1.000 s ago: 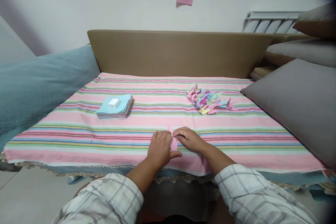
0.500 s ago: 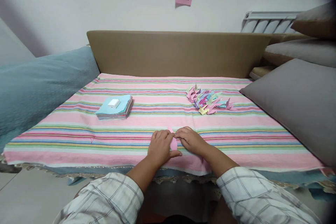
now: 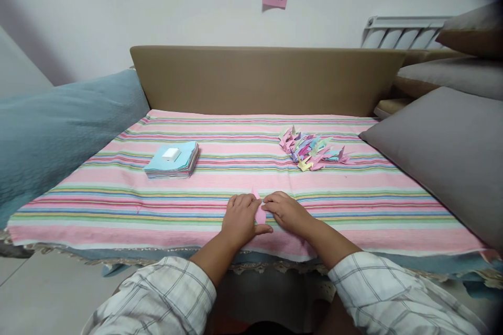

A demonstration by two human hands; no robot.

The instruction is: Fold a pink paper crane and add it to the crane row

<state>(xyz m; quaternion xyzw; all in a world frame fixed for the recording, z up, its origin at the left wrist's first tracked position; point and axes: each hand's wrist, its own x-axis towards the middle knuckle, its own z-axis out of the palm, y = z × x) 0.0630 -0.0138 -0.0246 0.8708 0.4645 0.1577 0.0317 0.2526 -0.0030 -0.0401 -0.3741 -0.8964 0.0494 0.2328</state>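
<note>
A folded piece of pink paper [image 3: 260, 215] lies on the striped cloth in front of me, its narrow tip pointing away. My left hand [image 3: 240, 220] rests flat over its left part, fingers stretched forward and thumb spread to the right below it. At the paper's right edge, my right hand [image 3: 288, 212] has its fingers curled and its thumb and fingertips closed on the paper. Part of the paper is hidden under my hands, so its full shape cannot be seen.
A stack of coloured paper [image 3: 172, 162] stands left with a small white box [image 3: 171, 154] on it. Folded paper cranes [image 3: 310, 149] are heaped to the right. Grey cushions [image 3: 444, 157] border the right side, a blue-covered armrest [image 3: 78, 120] the left, and a brown backrest [image 3: 259, 81] the back.
My right hand has shifted very slightly, and a little more of the pink paper's tip shows. My left hand stays nearly in place.
</note>
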